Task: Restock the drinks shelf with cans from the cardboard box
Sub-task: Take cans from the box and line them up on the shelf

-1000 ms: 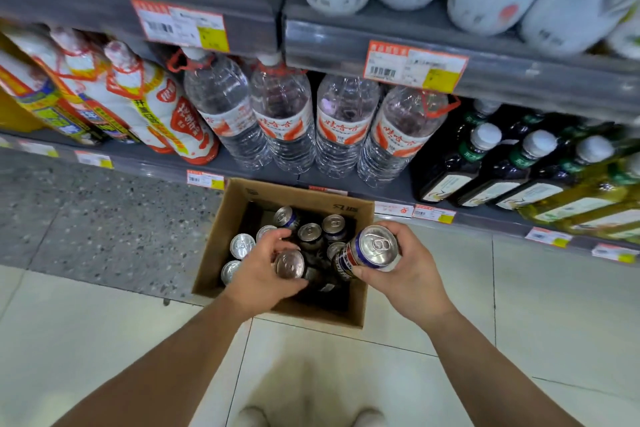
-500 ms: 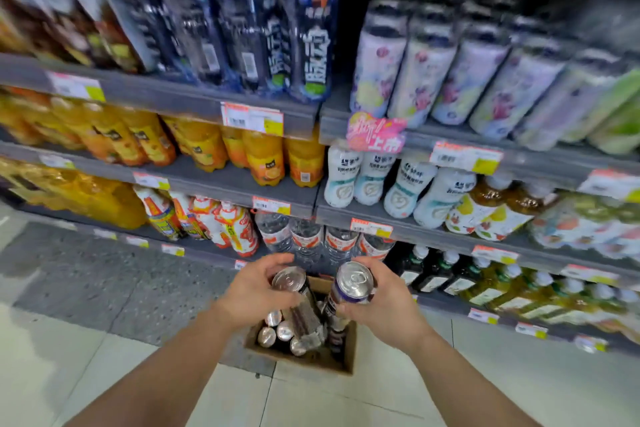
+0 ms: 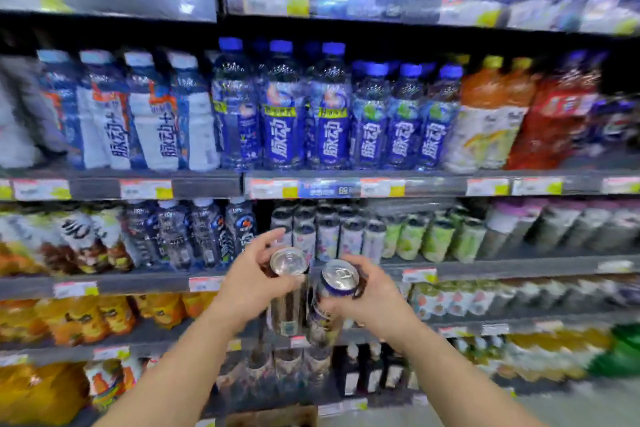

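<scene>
Two tall metal cans held upright before the drinks shelf (image 3: 450,267), left hand (image 3: 247,282) fingers curled round the silver-topped can (image 3: 289,291), right hand (image 3: 375,298) gripping the blue-rimmed can (image 3: 332,298), cylinders nearly touching

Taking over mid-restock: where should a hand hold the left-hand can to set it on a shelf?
Grip the left can round its tall side wall from the left, as the left hand does: it stands upright, its lid stays bare, and the right can crowds its right side.

Blue-capped bottles (image 3: 332,114) stand beside orange bottles (image 3: 491,114), above price tags (image 3: 145,189).
</scene>
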`<state>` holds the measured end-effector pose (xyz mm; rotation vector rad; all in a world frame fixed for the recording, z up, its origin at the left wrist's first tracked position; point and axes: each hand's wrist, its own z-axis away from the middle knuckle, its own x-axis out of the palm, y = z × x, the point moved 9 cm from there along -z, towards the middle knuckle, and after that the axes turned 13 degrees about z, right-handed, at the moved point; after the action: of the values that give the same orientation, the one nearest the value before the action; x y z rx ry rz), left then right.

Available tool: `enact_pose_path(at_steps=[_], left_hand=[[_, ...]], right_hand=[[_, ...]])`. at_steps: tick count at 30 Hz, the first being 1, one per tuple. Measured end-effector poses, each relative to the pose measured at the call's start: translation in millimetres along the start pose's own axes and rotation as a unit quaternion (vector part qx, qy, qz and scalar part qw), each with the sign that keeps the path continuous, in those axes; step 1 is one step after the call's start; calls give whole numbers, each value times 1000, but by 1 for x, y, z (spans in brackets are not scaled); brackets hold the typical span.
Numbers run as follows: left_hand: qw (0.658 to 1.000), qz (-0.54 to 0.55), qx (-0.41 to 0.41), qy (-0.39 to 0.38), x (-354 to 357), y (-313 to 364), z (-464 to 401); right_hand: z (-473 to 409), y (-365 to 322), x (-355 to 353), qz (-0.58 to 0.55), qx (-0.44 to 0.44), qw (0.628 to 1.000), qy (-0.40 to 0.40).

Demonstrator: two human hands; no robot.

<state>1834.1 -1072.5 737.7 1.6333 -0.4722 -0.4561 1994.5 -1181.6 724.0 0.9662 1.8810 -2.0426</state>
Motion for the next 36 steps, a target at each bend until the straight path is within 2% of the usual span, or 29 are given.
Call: enact_pose_path(at_steps=[5, 9, 13, 17, 23, 29, 36], left_hand=[[996, 38, 65, -41, 80, 75, -14], [990, 55, 82, -97, 183, 122, -19], [985, 44, 103, -130, 302, 146, -21], [981, 77, 114, -135, 414, 162, -25], [979, 118, 112, -126, 535, 176, -60], [984, 98, 98, -113, 621, 169, -126], [983, 83, 124, -105, 695, 167, -237]], right_hand=[[31, -10, -107, -27, 0, 996, 79], [77, 13, -211, -39, 0, 988, 148], [131, 57, -317, -16, 12, 981, 193], [180, 102, -421, 11, 46, 971, 236], [220, 153, -542, 21, 62, 948, 312], [203, 224, -615, 4, 99, 927, 361], [103, 274, -694, 48, 94, 924, 366]])
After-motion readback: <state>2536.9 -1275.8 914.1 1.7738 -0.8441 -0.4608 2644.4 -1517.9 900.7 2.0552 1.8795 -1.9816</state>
